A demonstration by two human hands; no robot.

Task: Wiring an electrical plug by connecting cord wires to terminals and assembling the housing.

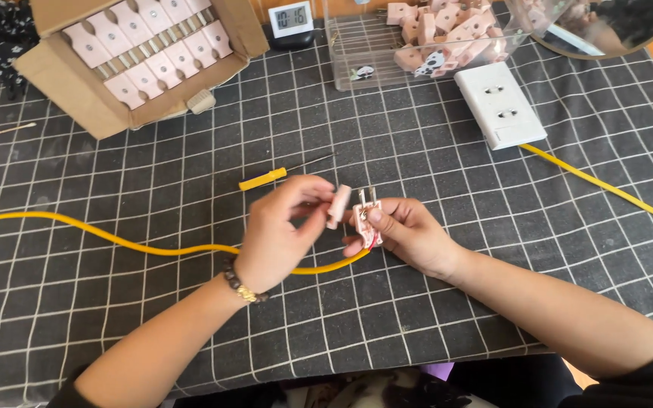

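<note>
the left hand [277,227] pinches a small pink plug cover [338,205] between thumb and fingertips, holding it just beside the open plug body [366,215] that the right hand [410,236] grips. two metal prongs stick up from that body; its inner wiring is mostly hidden behind the right thumb, with only a bit of red showing. a yellow cable [115,240] runs from the left edge of the checked table cloth [432,302] and disappears under the left palm, so its joint with the plug cannot be seen. a yellow-handled screwdriver [266,178] lies just beyond the hands. farther back, a cardboard box [62,83] of pink plugs is cut off at the top edge, as is a clear plastic bin [364,53] holding loose pink parts. a white socket block [499,104] lies near the bin, well apart from the hands.
</note>
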